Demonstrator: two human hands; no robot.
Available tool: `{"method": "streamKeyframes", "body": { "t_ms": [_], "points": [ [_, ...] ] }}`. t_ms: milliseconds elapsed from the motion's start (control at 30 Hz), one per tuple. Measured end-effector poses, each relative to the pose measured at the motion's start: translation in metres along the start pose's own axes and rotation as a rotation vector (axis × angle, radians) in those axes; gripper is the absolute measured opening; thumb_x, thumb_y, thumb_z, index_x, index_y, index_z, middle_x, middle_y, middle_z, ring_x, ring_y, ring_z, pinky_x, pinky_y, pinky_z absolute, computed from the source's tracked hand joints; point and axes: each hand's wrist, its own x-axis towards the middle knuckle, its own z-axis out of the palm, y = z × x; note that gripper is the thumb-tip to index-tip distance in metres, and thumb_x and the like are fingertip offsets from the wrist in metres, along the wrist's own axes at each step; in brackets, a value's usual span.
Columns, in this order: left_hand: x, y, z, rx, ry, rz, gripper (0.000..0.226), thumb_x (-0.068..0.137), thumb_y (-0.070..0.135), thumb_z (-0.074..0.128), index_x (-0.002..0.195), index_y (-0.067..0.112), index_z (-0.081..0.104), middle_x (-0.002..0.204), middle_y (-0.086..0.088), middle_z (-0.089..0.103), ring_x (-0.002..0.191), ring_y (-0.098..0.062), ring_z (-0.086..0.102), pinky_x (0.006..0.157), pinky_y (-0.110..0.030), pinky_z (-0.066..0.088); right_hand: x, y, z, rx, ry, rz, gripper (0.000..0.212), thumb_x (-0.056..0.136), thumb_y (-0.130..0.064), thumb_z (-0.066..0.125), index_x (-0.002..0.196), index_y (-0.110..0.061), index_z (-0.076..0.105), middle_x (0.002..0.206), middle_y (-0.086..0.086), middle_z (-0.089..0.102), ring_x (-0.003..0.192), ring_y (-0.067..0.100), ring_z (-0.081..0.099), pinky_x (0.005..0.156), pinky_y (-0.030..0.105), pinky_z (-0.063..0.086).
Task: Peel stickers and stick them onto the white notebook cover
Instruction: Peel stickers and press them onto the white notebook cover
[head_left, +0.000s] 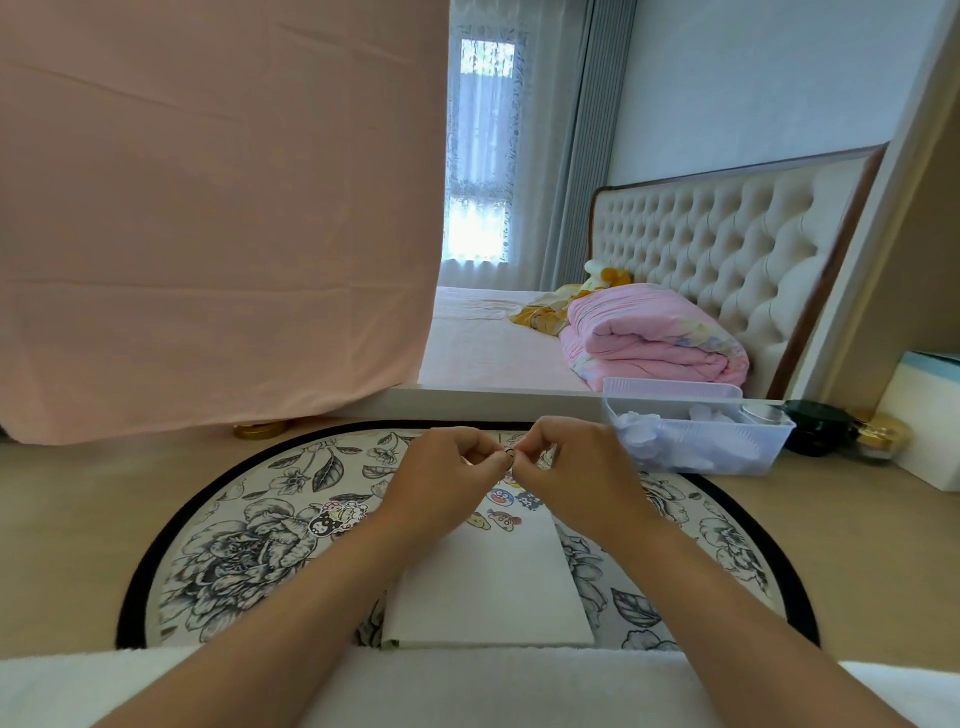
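Observation:
A white notebook (493, 582) lies on a round flower-patterned mat (234, 545). Several cartoon stickers (506, 506) sit on the far end of its cover. A small pile of loose stickers (337, 517) lies on the mat to the left of the notebook. Above the notebook's far end, my left hand (441, 478) and my right hand (571, 467) meet, both pinching one small sticker (509, 457) between their fingertips. The sticker is mostly hidden by the fingers.
A clear plastic bin (696, 436) with white items stands at the right, with dark and gold jars (841, 431) beyond it. A gold lid (260, 430) lies at the back left under a hanging pink cloth (208, 208). A mirror behind shows a bed.

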Motion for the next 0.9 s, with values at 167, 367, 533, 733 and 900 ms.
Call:
{"method": "streamKeyframes", "body": {
  "t_ms": [167, 367, 533, 733, 900],
  "points": [
    [-0.004, -0.007, -0.001, -0.009, 0.026, -0.018, 0.019, 0.086, 0.02, 0.068, 0.07, 0.029, 0.073, 0.066, 0.003, 0.07, 0.068, -0.023, 0.069, 0.057, -0.027, 0.047, -0.002, -0.002, 0.008, 0.001, -0.015, -0.036, 0.008, 0.079, -0.03, 0.071, 0.071, -0.028, 0.069, 0.067, -0.019, 0.066, 0.059, 0.002, 0.059, 0.058, 0.028, 0.053],
    [-0.007, -0.01, -0.009, -0.077, 0.01, -0.02, 0.015, 0.089, 0.018, 0.068, 0.076, 0.023, 0.075, 0.067, -0.002, 0.071, 0.06, -0.006, 0.065, 0.05, -0.01, 0.041, 0.002, -0.007, -0.001, 0.569, -0.257, 0.278, 0.015, 0.09, -0.019, 0.073, 0.079, -0.009, 0.076, 0.078, 0.009, 0.074, 0.052, 0.014, 0.055, 0.05, 0.021, 0.045],
    [-0.008, -0.011, -0.01, -0.118, -0.042, 0.012, 0.012, 0.089, 0.02, 0.071, 0.079, 0.019, 0.076, 0.07, -0.005, 0.072, 0.062, -0.008, 0.063, 0.055, -0.014, 0.044, 0.0, -0.004, -0.004, 0.657, -0.344, 0.35, 0.011, 0.089, -0.024, 0.075, 0.086, -0.015, 0.079, 0.081, 0.003, 0.076, 0.055, 0.011, 0.054, 0.046, 0.017, 0.039],
    [-0.007, -0.015, -0.01, -0.164, -0.045, -0.012, 0.012, 0.091, 0.023, 0.071, 0.08, 0.02, 0.075, 0.071, -0.004, 0.071, 0.063, -0.006, 0.063, 0.061, -0.02, 0.051, 0.0, -0.003, 0.002, 0.562, -0.295, 0.235, 0.015, 0.096, -0.017, 0.067, 0.084, -0.015, 0.075, 0.075, 0.0, 0.073, 0.051, 0.013, 0.055, 0.051, 0.02, 0.044],
    [-0.006, -0.018, -0.008, -0.142, -0.029, -0.011, 0.013, 0.092, 0.021, 0.068, 0.08, 0.022, 0.074, 0.074, -0.007, 0.072, 0.066, -0.011, 0.066, 0.067, -0.031, 0.056, 0.001, -0.006, 0.005, 0.561, -0.307, 0.259, 0.014, 0.097, -0.015, 0.065, 0.087, -0.009, 0.073, 0.077, 0.003, 0.07, 0.05, 0.012, 0.055, 0.048, 0.019, 0.043]
  ]
}}
